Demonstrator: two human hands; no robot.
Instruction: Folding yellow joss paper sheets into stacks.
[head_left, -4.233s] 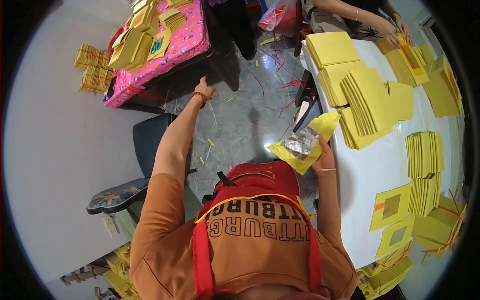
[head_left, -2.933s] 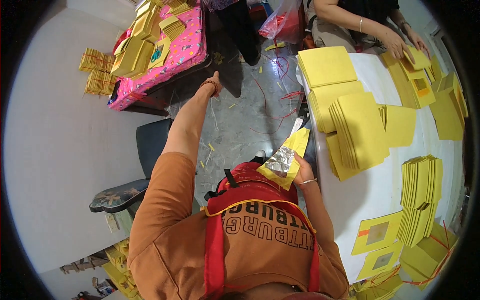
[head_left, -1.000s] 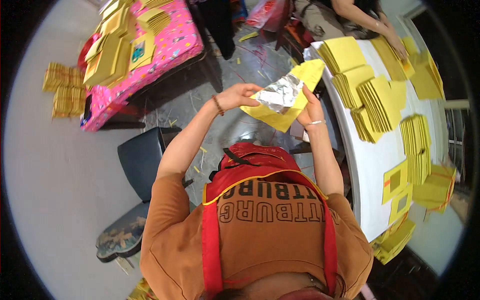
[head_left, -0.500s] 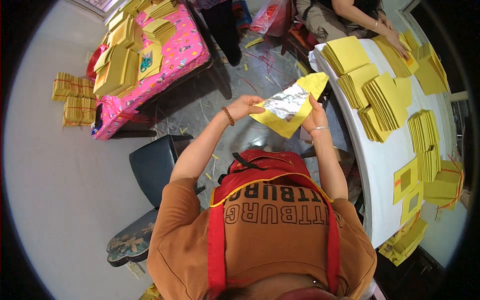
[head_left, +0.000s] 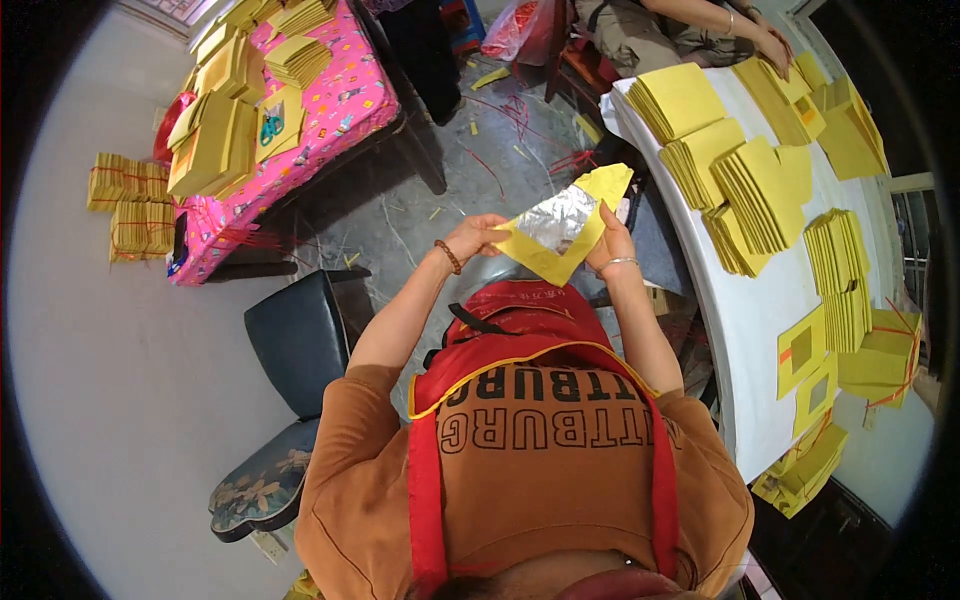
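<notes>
Between my hands, in front of the red apron (head_left: pixel 530 310), is a yellow sheet of joss paper (head_left: pixel 556 218) with a silver foil patch in its middle. It is tilted, one corner pointing down and another up to the right. My left hand (head_left: pixel 476 238) pinches its left corner. My right hand (head_left: pixel 612 243) grips the right edge, thumb on top and fingers partly hidden behind. I cannot tell whether it is one sheet or several together.
On the right, a white-covered table (head_left: pixel 740 380) bears stacks of yellow paper (head_left: pixel 755 190); a co-worker's hand (head_left: pixel 772 50) rests at its far end. A pink-covered table (head_left: pixel 355 95) at left holds more stacks and scissors (head_left: pixel 271 126). A dark chair (head_left: pixel 295 340) stands at left.
Both hands have shifted a little left and down, bringing the joss paper closer to me. The whole view has also moved slightly. The grip on the sheet looks the same.
</notes>
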